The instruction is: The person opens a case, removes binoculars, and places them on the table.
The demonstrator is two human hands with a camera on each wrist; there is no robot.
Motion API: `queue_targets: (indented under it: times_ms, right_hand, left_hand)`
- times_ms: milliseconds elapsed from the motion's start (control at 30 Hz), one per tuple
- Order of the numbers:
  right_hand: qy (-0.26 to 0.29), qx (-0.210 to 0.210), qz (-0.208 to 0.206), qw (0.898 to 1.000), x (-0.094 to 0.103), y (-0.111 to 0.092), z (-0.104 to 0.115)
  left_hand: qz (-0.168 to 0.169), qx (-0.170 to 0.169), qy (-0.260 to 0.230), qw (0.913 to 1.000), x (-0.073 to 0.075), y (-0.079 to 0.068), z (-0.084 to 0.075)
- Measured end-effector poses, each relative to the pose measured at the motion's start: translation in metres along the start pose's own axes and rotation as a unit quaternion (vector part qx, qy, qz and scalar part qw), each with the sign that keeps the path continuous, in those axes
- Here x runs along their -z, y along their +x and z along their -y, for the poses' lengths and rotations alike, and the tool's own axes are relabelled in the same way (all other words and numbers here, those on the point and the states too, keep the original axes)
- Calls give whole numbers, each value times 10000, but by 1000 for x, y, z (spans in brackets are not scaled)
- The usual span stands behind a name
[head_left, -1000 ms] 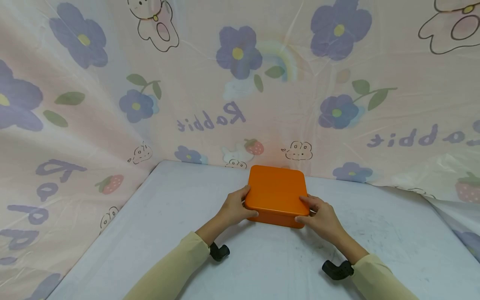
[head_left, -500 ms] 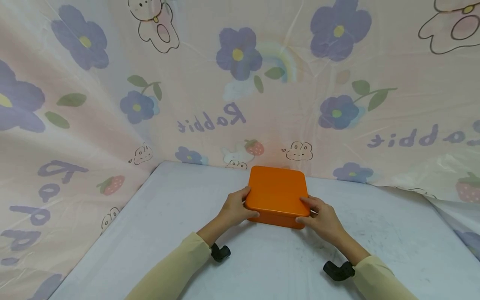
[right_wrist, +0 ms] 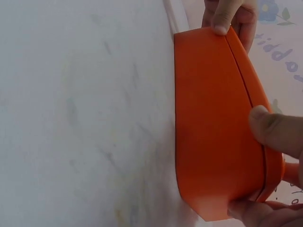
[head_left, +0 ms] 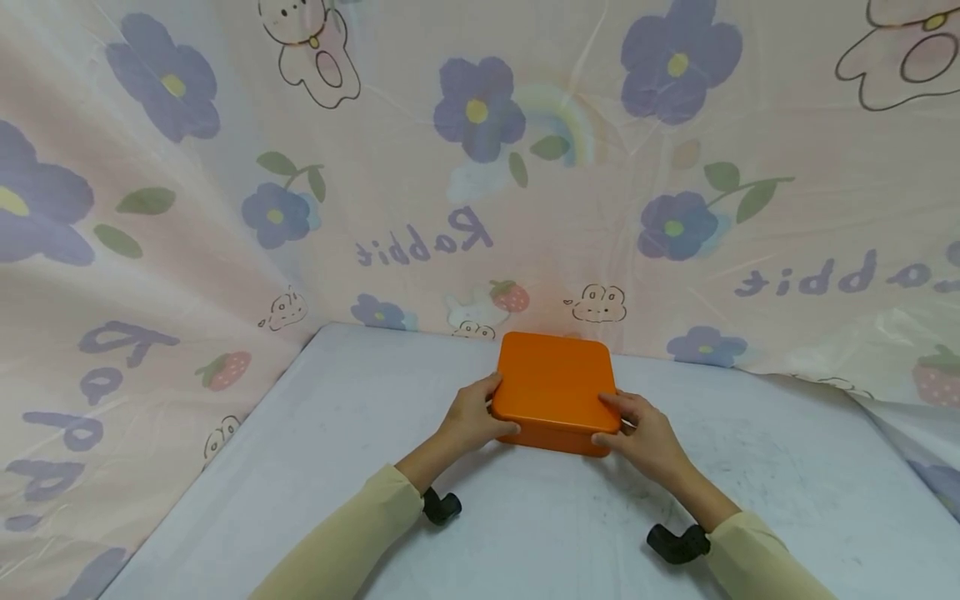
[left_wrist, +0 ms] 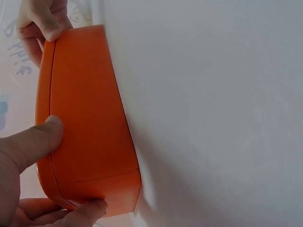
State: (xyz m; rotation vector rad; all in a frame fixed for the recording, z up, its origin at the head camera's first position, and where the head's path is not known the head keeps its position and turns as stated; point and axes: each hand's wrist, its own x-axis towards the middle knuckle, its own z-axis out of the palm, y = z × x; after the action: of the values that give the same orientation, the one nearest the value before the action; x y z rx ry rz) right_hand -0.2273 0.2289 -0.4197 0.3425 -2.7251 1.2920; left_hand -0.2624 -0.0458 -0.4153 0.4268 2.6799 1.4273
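Toward five o'clock from mid-view, well across the bench (head_left: 375, 392), we have the orange box (head_left: 555, 392)! Our left hand (head_left: 468, 417) grips its eight o'clock corner, fingers (left_wrist: 87, 210) spread only as far as the box between them, thumb (left_wrist: 40, 139) on the near wall. Over at four o'clock, our right hand (head_left: 648, 437) pinches the other near corner, equally partway spread. Toward twelve, we've the flowery sheet (head_left: 405, 167) hanging.

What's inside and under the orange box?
Inside: can't be seen; the orange box has its lid on and its walls are opaque. Under: white tabletop shows around it, but whatever is directly beneath is covered.
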Motion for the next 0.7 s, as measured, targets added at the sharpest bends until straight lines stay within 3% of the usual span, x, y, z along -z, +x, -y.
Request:
queue_targets:
  times_ms: [300,700]
  right_hand:
    - [-267,-434,223,9985,-3,0,-5]
    - [-454,-401,261,9978,-2,1,-2]
  left_hand:
    - [17,347,-297,9990,0,-1,2]
    - [67,451,-597,9972,2,2,8]
